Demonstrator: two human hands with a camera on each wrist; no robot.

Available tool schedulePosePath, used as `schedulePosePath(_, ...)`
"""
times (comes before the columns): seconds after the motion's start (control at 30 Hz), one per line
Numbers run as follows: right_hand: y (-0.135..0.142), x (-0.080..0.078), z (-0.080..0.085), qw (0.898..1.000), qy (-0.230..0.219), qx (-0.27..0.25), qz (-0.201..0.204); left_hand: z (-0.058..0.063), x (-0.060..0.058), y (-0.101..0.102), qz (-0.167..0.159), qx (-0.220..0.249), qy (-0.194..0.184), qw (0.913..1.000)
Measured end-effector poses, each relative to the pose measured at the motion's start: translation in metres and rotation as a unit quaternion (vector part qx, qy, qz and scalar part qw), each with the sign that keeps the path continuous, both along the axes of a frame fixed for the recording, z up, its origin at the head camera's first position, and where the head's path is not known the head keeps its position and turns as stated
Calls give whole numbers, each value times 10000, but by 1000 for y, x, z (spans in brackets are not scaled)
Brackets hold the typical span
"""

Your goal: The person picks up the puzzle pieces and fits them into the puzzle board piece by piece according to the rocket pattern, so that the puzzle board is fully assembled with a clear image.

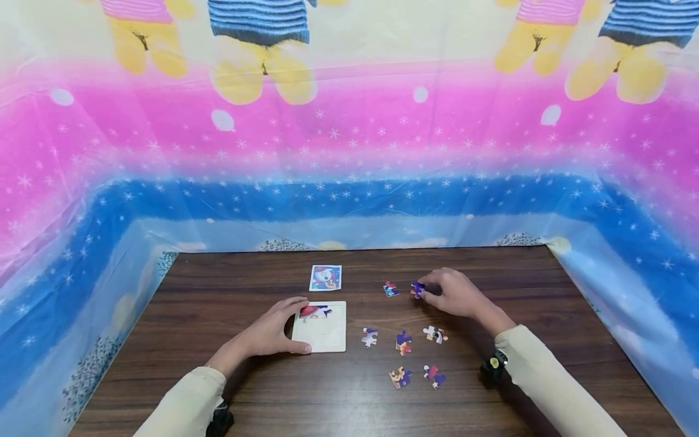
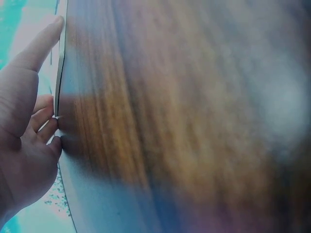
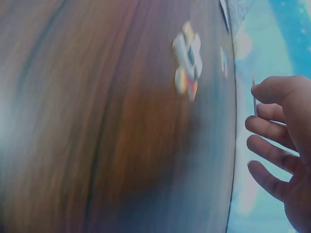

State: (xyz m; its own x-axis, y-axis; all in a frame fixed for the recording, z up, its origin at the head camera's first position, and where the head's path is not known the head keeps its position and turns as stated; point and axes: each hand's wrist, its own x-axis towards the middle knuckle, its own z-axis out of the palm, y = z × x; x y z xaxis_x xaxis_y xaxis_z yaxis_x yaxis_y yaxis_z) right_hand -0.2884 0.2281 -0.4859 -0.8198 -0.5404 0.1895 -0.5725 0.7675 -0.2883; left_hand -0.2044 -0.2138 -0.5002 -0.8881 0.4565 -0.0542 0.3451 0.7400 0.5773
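Note:
My left hand (image 1: 267, 332) grips a square cream puzzle tray (image 1: 329, 335) by its left side, thumb at the near edge and fingers at the far edge. In the left wrist view the tray (image 2: 61, 63) shows edge-on beside that hand (image 2: 29, 116). A red and white puzzle piece (image 1: 314, 312) lies in the tray's upper left. Over the table's right half, my right hand (image 1: 457, 295) pinches a purple puzzle piece (image 1: 417, 289) between thumb and fingertips. The right wrist view shows this piece (image 3: 254, 99) as a thin edge.
A small picture card (image 1: 325, 277) lies beyond the tray. Several loose pieces lie right of it: a red and blue one (image 1: 391, 289), a white and purple one (image 1: 369, 337), a white one (image 1: 435, 334) and others nearer. Patterned cloth (image 1: 349, 200) surrounds the dark wooden table (image 1: 229, 276).

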Motion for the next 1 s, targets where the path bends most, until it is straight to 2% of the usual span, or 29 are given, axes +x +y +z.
schedulePosePath(0.3, -35, 8, 7, 9988, 227, -153, 402, -1, -1, -1, -15, -52, -10, 10000)
schedulePosePath(0.53, -67, 11, 8, 9975, 164, -241, 643, 0, -1, -1, -14, -61, -28, 10000)
schedulePosePath(0.8, -106, 16, 3, 9958, 128, -98, 902, 0, 1, -1, -34, -16, 6, 10000)
schedulePosePath(1.0, -128, 16, 0, 9913, 228, -89, 1296, 2, 0, -1, -7, -4, -13, 10000)
